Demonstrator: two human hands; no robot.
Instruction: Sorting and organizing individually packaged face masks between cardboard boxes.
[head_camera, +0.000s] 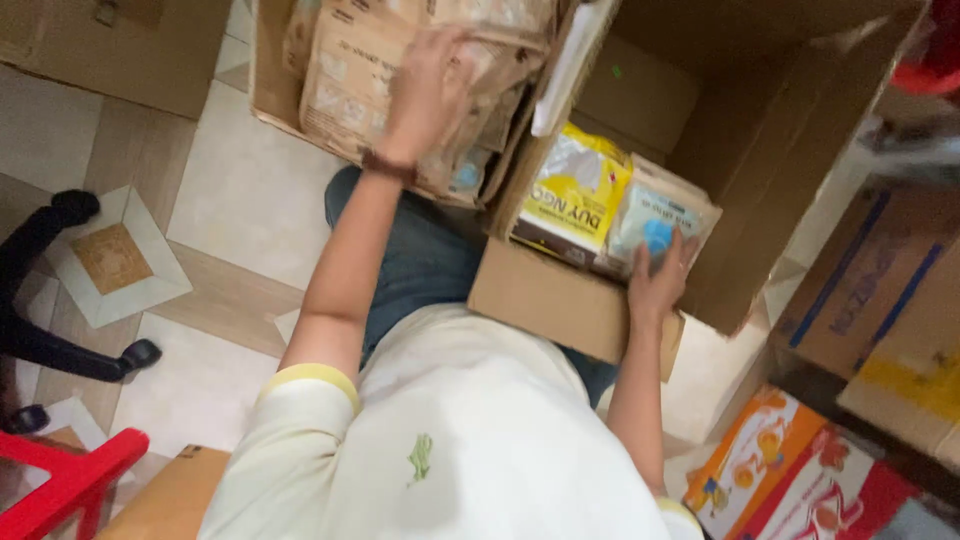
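Gripping loosely, the right hand (657, 285) is closing its fingers on a pale packet with a blue spot (655, 222) standing inside the big open carton (760, 130) at two o'clock, probably so it stays upright beside the yellow packet (578, 190). At eleven o'clock, the left hand (425, 95) is lying flat, fingers apart, on beige packets (345, 80) in the smaller box (268, 95), seemingly pressing them down.

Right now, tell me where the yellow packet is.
In the head view, the yellow packet stands inside the open cardboard box right of centre, just left of the pale blue-printed packet that the right hand touches.
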